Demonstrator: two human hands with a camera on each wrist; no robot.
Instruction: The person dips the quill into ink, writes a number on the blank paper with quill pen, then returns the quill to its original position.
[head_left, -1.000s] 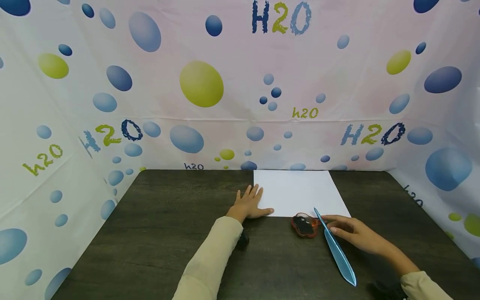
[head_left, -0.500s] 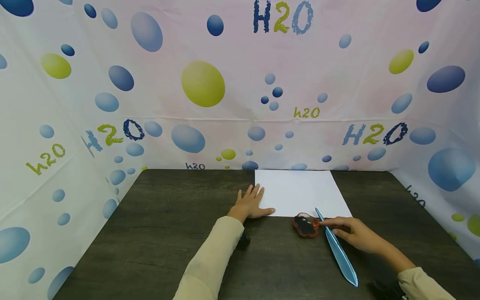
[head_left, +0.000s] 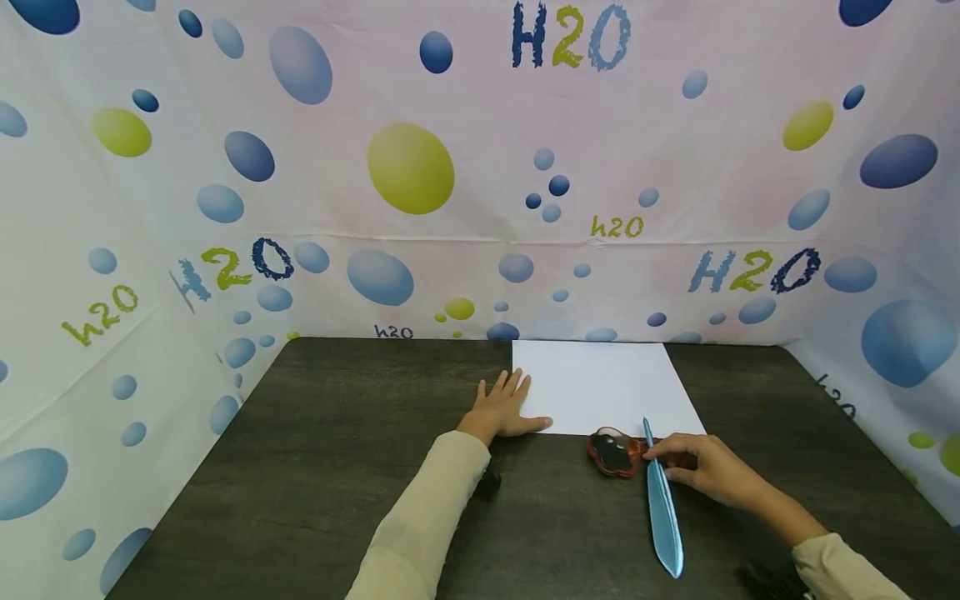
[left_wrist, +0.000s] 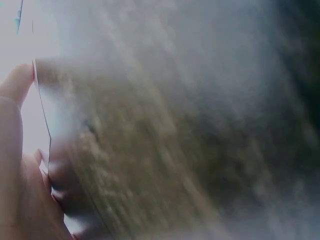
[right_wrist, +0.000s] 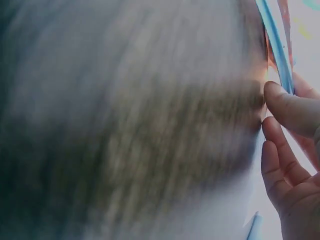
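Note:
My left hand (head_left: 501,410) lies flat with fingers spread on the left edge of a white sheet of paper (head_left: 600,379). In the left wrist view, its thumb (left_wrist: 17,82) also rests on the sheet. My right hand (head_left: 708,467) pinches a long, glossy light-blue blade-shaped thing (head_left: 663,517) near its narrow end. This thing's wide end points towards me; its exact kind is unclear. The right wrist view shows thumb and fingers at the blue strip (right_wrist: 277,45). Just left of these fingertips is a red-rimmed thing (head_left: 615,452) with a dark middle, partly hidden on its right.
The dark wooden table (head_left: 337,467) reaches back to a white curtain (head_left: 480,283) printed with blue and green dots and "H2O". A black object (head_left: 489,482) shows partly beside the left wrist. Another dark thing (head_left: 772,579) sits near the right sleeve.
The blue thing has turned, its wide end swinging left and its narrow tip shifting right. My right fingertips have closed onto it. The left hand stays on the paper.

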